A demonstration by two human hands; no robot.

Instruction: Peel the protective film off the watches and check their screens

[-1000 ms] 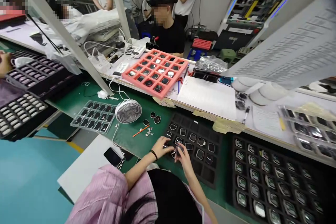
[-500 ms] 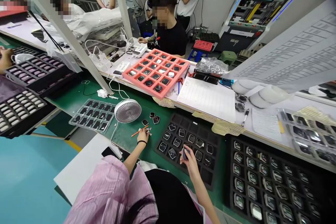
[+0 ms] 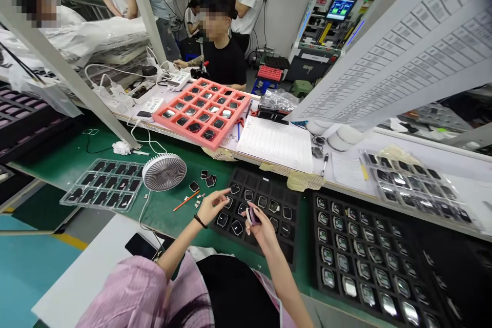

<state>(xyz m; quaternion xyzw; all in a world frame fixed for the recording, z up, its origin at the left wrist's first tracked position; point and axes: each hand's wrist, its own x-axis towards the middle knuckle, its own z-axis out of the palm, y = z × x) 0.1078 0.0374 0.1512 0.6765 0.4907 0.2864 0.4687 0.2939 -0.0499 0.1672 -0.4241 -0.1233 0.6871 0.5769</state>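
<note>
My right hand (image 3: pixel 262 226) is closed on a small dark watch case (image 3: pixel 252 214), held above the black foam tray (image 3: pixel 286 238) of similar watch cases. My left hand (image 3: pixel 212 204) hovers just left of it, at the tray's left edge, with thumb and forefinger pinched forward on something I cannot make out. Left of that hand, loose watch cases (image 3: pixel 206 180), small metal bits and an orange stick (image 3: pixel 185 200) lie on the green mat.
A small white fan (image 3: pixel 164 171) and a clear tray (image 3: pixel 104 191) stand at the left, a phone (image 3: pixel 140 246) near my elbow. A second black tray (image 3: pixel 357 256) fills the right. Behind lie a pink tray (image 3: pixel 202 110), papers (image 3: pixel 277 142) and a seated person in black (image 3: pixel 221 56).
My left hand left the small bits by the orange stick and moved right toward the right hand. The right hand lifted slightly with the watch case. The view shifted right.
</note>
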